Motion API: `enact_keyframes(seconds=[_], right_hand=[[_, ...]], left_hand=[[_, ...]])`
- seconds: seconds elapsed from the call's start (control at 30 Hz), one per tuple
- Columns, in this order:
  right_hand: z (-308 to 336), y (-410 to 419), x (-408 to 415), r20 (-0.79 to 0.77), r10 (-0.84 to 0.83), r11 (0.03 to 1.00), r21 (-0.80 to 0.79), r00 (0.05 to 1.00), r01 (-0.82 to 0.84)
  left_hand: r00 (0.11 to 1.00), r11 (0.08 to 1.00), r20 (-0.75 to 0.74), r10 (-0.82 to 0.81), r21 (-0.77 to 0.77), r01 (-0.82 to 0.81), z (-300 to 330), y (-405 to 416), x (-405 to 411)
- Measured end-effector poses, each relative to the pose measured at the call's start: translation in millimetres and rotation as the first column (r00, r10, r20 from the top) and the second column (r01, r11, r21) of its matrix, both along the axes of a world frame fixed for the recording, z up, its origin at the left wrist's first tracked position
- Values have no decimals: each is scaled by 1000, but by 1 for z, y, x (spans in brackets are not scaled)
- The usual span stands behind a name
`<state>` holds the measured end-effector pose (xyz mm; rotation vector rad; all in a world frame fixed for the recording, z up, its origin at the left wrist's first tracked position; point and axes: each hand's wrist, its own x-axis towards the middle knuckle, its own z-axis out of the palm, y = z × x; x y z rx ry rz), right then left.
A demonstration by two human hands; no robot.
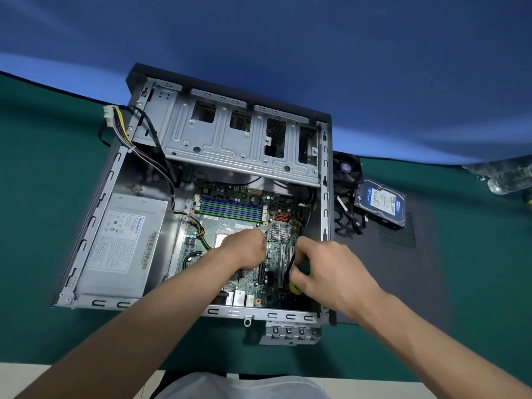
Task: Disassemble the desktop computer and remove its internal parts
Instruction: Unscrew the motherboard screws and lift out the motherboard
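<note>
Green cloth (43,197) covers the table, and on it the open computer case (95,214) lies flat in front of you. Its grey power supply (121,246) sits at nine o'clock, the drive cage (230,139) at twelve, the circuit board (230,208) in the middle. A black side panel (403,269) lies at three o'clock, carrying a hard drive (380,204) and a fan (347,168). Your left hand (244,249) rests curled on the board; whether it grips anything, you cannot tell. Your right hand (325,269) grips a green-and-yellow screwdriver (296,286).
</note>
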<state>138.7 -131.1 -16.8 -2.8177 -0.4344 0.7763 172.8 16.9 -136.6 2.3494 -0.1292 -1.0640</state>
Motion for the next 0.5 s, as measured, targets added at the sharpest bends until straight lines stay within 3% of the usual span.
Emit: enact_keyframes(seconds=[0.1, 0.3, 0.5], right_hand=[[1, 2, -2, -3, 31, 999, -6, 1000, -31], [-1, 3, -8, 84, -190, 979, -63, 978, 196], [-2, 2, -11, 99, -224, 973, -27, 970, 227]], left_hand=[[1000, 1000, 6, -8, 5, 8, 0, -1, -1], [1000, 1000, 0, 11, -10, -11, -2, 0, 0], [1000, 1000, -23, 5, -23, -5, -2, 0, -1]])
